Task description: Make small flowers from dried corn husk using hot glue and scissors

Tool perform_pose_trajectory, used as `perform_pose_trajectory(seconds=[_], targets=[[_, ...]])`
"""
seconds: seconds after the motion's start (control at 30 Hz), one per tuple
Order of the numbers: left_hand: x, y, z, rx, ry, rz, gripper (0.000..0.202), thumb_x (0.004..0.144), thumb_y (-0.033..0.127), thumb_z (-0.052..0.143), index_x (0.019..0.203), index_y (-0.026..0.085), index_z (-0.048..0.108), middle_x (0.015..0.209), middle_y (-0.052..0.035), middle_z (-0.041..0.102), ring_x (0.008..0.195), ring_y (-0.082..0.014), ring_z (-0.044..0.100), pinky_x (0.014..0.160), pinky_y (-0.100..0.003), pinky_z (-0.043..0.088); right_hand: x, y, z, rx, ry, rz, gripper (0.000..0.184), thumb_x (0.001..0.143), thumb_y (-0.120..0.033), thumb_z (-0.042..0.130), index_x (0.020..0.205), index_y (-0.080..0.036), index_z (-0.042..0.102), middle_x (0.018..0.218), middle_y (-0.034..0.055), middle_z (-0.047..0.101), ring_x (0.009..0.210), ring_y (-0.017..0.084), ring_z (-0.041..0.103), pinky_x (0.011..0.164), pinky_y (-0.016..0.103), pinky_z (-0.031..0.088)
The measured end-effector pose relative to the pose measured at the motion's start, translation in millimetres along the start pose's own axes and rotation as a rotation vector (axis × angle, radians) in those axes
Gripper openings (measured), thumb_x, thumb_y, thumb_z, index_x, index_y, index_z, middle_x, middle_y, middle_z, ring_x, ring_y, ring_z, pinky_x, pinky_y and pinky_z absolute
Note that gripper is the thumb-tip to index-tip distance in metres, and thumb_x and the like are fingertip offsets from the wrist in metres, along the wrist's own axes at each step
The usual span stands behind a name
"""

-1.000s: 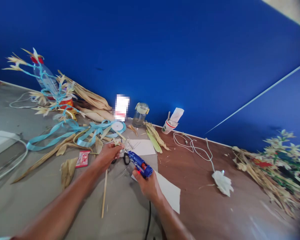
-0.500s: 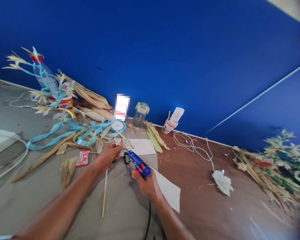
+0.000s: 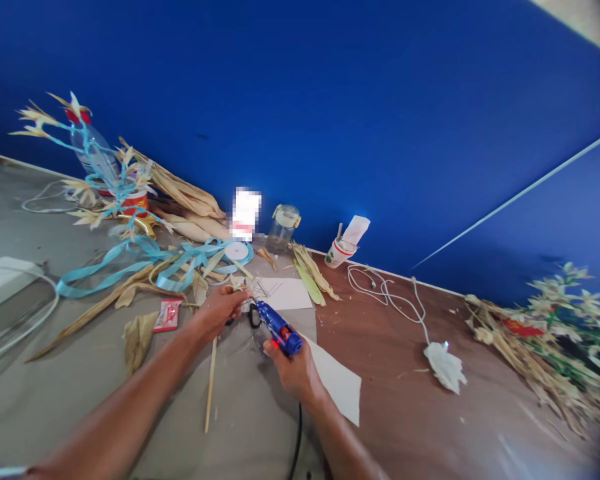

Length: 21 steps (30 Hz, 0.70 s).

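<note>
My right hand (image 3: 291,368) grips a blue glue gun (image 3: 279,328), its nozzle pointing up-left toward my left hand. My left hand (image 3: 219,309) is closed in a pinch on a small piece of dried corn husk (image 3: 237,284) at its fingertips, right by the nozzle. A thin wooden stick (image 3: 210,383) runs down from under my left hand across the grey table. Black scissors handles (image 3: 253,315) lie between the two hands. The gun's black cord (image 3: 296,447) trails toward me.
Blue ribbon (image 3: 130,257), dried husks (image 3: 180,193) and a husk-flower bottle (image 3: 93,157) fill the left. A glass jar (image 3: 281,227), paper cup (image 3: 338,252), white cable (image 3: 385,293), white paper sheets (image 3: 337,381) and a flower bundle (image 3: 550,333) lie ahead and to the right.
Almost nothing: both hands hold the same pose, the view has shifted very slightly.
</note>
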State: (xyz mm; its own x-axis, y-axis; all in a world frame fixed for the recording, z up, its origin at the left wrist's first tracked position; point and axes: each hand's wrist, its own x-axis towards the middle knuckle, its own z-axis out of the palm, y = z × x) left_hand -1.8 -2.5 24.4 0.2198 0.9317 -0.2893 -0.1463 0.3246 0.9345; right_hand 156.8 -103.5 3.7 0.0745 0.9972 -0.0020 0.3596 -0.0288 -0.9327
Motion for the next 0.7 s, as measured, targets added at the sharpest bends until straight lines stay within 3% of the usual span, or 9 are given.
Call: perform_pose_trajectory(seconds=[0.7], targets=[[0.0,0.9,-1.5,-0.025,-0.001,-0.048,0.031,0.056,0.036,0.069,0.052,0.016,0.046,0.042,0.0081,0.036,0.04,-0.0046,0.032,0.043,-0.02,0.026,0.2,2.4,1.2,-0.025,0.003,-0.008,0.028,0.076,-0.045,0.059,0.073,-0.018,0.051,0.063,-0.0026,0.047,0.059,0.011,0.039,0.055,0.024,0.036]])
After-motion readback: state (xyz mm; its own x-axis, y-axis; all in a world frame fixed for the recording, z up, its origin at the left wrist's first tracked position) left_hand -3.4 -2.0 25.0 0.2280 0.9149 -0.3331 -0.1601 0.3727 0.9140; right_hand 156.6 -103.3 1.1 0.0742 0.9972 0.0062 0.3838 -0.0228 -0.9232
